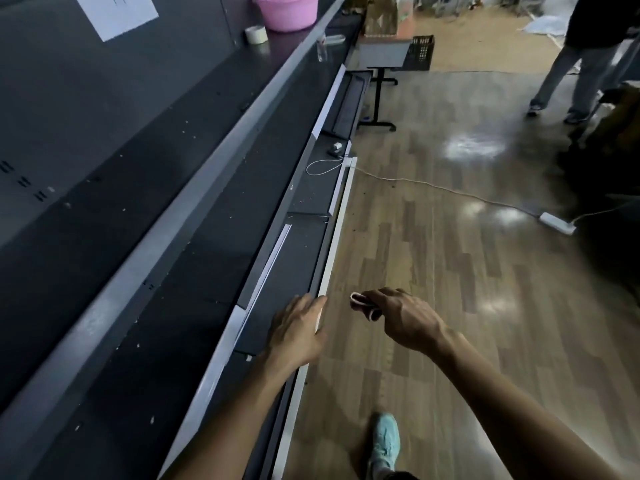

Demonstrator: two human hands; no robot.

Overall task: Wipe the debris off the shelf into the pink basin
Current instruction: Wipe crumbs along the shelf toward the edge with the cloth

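The pink basin [286, 10] stands far off on the upper dark shelf [145, 140], at the top of the view. Small pale debris specks [188, 128] are scattered along that shelf and on the lower shelves. My left hand [298, 329] hovers over the front edge of the lowest shelf [284, 268], fingers relaxed and holding nothing. My right hand [398, 317] hangs over the wood floor, its fingers curled round a small pink-and-white cloth [360, 303].
A roll of tape [256, 33] sits beside the basin, and a clear bottle [322, 50] stands near the shelf edge. A white cable [433, 185] runs across the floor to a power strip [557, 222]. A small table [382, 51] and a standing person [571, 64] are farther off.
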